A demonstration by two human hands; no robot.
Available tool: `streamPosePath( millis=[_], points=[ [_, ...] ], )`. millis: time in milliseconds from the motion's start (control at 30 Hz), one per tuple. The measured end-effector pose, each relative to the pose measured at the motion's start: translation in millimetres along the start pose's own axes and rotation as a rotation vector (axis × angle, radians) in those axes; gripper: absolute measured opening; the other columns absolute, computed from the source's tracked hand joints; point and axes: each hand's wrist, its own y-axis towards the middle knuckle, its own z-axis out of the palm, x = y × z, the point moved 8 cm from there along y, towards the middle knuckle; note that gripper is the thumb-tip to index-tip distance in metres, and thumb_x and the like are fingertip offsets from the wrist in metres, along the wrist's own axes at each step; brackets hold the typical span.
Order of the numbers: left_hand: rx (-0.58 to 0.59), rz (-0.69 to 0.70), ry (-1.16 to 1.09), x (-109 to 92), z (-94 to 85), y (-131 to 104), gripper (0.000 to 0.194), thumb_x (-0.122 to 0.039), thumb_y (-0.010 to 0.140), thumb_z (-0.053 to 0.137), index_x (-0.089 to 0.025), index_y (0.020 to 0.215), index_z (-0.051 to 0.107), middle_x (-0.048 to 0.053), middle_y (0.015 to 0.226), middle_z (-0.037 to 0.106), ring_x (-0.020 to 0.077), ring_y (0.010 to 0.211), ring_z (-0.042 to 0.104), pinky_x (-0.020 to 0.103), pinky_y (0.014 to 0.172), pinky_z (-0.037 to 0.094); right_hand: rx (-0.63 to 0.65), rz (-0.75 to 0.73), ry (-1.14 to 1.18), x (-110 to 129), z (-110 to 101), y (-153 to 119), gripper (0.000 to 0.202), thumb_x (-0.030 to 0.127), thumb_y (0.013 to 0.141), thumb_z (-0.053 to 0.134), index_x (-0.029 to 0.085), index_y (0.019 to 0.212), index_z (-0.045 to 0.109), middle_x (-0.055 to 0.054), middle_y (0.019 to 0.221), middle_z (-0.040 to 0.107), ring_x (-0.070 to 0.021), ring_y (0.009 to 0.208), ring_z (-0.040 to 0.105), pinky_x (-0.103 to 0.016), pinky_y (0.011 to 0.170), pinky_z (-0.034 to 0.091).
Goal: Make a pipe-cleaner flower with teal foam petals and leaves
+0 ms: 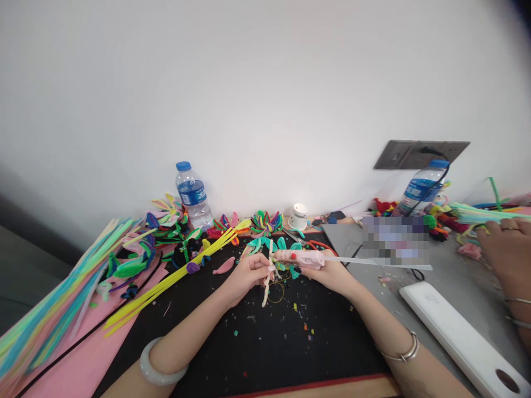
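In the middle of the black mat, my left hand [251,273] pinches a cream fuzzy stem [266,290], which looks like a pipe cleaner and stands roughly upright in view. My right hand [334,272] is closed round a pink hot glue gun [305,257], with a long clear glue stick [373,261] sticking out of its back end to the right. The gun's nozzle meets or nearly meets the stem by my left fingertips; I cannot tell which. Behind my hands lie teal pipe cleaner petals [265,243], partly hidden. A pink petal [224,266] rests left of my left hand.
Bundles of coloured pipe cleaners [62,298] and yellow ones [178,273] lie left. Water bottles [193,196] stand by the wall, near a white cup [297,216] and scissors [295,236]. At right are a long white device [456,331] and another person's hand [504,243].
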Motion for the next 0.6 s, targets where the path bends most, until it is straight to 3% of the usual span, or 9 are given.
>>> streamPosePath(
  millis=[167,467,600],
  points=[
    [-0.005,-0.006,-0.016,1,-0.5,0,0.025,-0.032,0.067,0.07,-0.015,0.071,0.052,-0.001,0.062,0.059,0.0073,0.052,0.05,0.02,0.053,0.037,-0.007,0.033,0.037,-5,1,1,0.016,0.027,0.073,0.057,0.013,0.077,0.061,0.0,0.061,0.056,-0.012,0.054,0.047,-0.022,0.05,0.04],
    [-0.029,0.003,-0.07,-3,-1.5,-1,0.026,-0.033,0.066,0.071,-0.015,0.074,0.055,0.0,0.067,0.059,0.0075,0.056,0.051,0.02,0.056,0.039,-0.05,0.175,0.247,-20,-5,-2,0.023,0.037,0.071,0.058,0.014,0.074,0.054,0.002,0.05,0.05,-0.0095,0.044,0.041,-0.021,0.041,0.033],
    [-0.022,0.002,-0.1,-5,-0.3,-3,0.024,-0.031,0.067,0.071,-0.016,0.078,0.056,0.0,0.071,0.058,0.0079,0.06,0.051,0.021,0.058,0.041,-0.041,0.169,0.236,-17,-4,-2,0.025,0.035,0.07,0.059,0.014,0.084,0.056,0.003,0.053,0.051,-0.0096,0.045,0.042,-0.021,0.043,0.034]
  ],
)
